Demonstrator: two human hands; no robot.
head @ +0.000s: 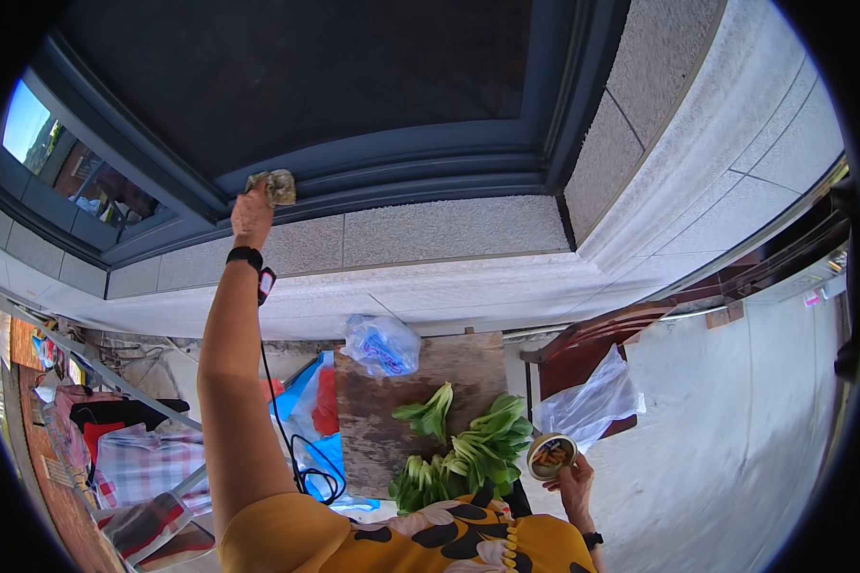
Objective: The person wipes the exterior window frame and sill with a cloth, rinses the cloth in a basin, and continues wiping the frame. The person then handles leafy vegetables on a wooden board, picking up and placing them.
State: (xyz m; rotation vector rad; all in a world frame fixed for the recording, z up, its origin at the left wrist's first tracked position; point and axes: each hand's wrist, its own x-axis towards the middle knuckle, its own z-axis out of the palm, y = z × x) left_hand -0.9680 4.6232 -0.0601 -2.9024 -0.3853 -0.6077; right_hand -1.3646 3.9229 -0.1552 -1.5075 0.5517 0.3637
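My left hand [252,213] grips a crumpled, stained cloth [279,188] against the lower rail of a dark metal window frame [416,161], near its left corner. A black band with a small device and a black cable is on that wrist. Low at the right, my right hand [573,481] holds a small round container [552,457] by its rim, with several orange-brown pieces, possibly cigarette butts, inside. Between the arms, leafy green vegetables [473,455] lie on a worn wooden board [380,422], and a clear plastic bag with blue print [382,345] rests at its far edge.
A rough stone sill [416,230] runs below the window. Right of the board stands a dark red wooden chair [602,336] with a clear plastic bag [595,401] on it. Checked cloths [150,465] hang on a metal rack at the left. Black cable loops hang beside the board.
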